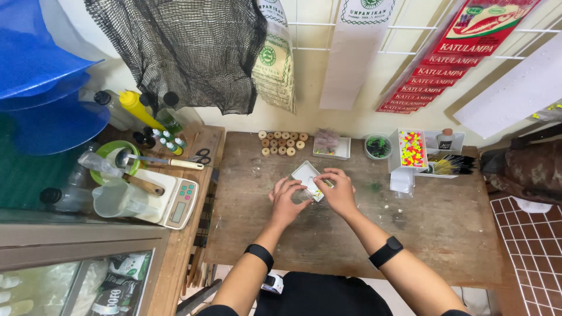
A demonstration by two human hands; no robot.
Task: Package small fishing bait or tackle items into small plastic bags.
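A: Both hands meet over the middle of the wooden tabletop [410, 234], a little toward its far edge. The left hand [287, 202] has its fingers curled in against the near corner of a small white tray [305, 174], and the right hand [339, 190] is pinched on something small and clear with a yellowish bit in it, right at the tray's near right side.

B: Is each grip really closed on something?

A: The right grip looks clamped on that clear little piece. The left fingers are drawn together and touch the tray or the same piece; I cannot tell which.

B: What could go wrong from here?

A: The tray is light and sits tilted to the tabletop's edges. A push from either hand could skid or tip it, I judge, and anything small in it would scatter. The wood is dark and stained, so a tiny clear part would be hard to find again.

B: And the things along the far edge?

A: The wooden spools [282, 143] stand in rows near the far left corner, with a shallow white box [332, 149] and a round tub [378, 146] beside them, and a box of bright beads [412, 148] toward the far right. They are well apart from the hands, so a slip there seems unlikely to reach them.

B: The left side?

A: A scale [178, 202] with a jug [117, 200] sits on the next counter, clear of both forearms.
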